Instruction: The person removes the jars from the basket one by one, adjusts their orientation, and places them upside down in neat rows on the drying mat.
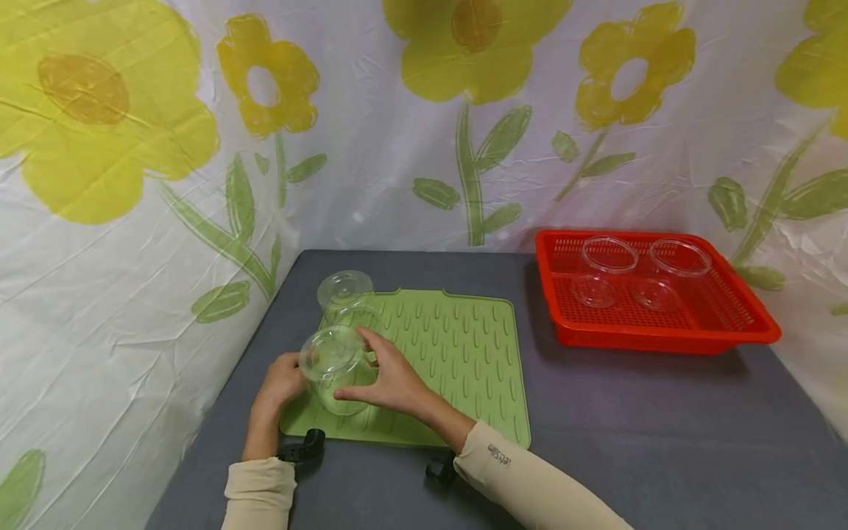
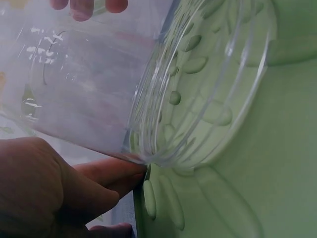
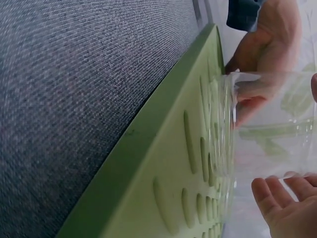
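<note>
just left of the jar (image 1: 331,355), low beside its ribbed end, is the left hand (image 1: 283,379); its fingers sit near the edge of the mat (image 1: 464,353), and whether they pinch the jar, hold the mat or only rest alongside, i cannot tell. between the hands is the jar itself, clear, its long axis close to vertical, ribbed end down at the mat; whether that end bears fully on it is hard to make out. beyond the hands, straight past the jar, stands the other jar (image 1: 345,289), also clear, by the mat's far left corner. on the jar's right, the right hand (image 1: 394,375) grips it from the side, thumb on the near wall, fingers bent round the far wall. so both hands are close to it, the left nearer the low end, the right higher up the wall. under the hands and out to their right lies the mat, green and ridged, on the grey tabletop (image 1: 596,427). well apart to the right of both hands, and farther out, the red basket (image 1: 662,347) holds two more jars (image 1: 611,256), side by side.
</note>
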`<control>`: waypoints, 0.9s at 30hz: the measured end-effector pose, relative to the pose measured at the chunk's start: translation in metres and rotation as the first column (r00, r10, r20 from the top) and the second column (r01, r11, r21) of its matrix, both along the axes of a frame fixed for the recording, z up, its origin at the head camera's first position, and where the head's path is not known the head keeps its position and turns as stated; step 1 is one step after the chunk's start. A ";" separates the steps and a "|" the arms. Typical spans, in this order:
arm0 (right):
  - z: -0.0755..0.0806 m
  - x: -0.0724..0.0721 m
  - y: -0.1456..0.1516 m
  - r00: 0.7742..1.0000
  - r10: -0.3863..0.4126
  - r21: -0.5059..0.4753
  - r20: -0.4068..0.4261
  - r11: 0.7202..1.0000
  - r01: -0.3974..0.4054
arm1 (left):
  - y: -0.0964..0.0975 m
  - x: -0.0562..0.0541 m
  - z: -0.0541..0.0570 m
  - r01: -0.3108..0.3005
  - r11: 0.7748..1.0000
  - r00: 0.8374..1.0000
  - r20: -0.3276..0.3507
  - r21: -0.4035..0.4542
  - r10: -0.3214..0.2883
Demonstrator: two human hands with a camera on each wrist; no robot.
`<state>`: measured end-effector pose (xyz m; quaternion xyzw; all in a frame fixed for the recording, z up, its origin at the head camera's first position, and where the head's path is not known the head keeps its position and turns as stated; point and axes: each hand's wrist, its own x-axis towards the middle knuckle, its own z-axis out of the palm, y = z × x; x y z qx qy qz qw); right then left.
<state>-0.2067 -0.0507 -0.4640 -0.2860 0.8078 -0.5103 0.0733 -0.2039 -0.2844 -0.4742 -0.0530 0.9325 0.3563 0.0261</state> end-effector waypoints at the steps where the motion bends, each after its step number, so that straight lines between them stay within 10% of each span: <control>1: 0.000 0.000 0.000 1.000 0.001 0.005 -0.002 1.000 -0.001 | 0.000 0.000 0.000 0.000 1.000 1.000 0.003 -0.005 0.000; 19: 0.011 -0.005 0.035 0.999 -0.014 -0.020 0.051 1.000 0.015 | -0.002 -0.001 -0.001 0.033 0.999 0.999 0.035 0.003 -0.033; 27: 0.025 -0.014 0.082 0.993 -0.086 -0.035 -0.083 0.996 0.083 | -0.001 0.000 0.001 0.034 0.999 0.999 0.025 0.020 -0.035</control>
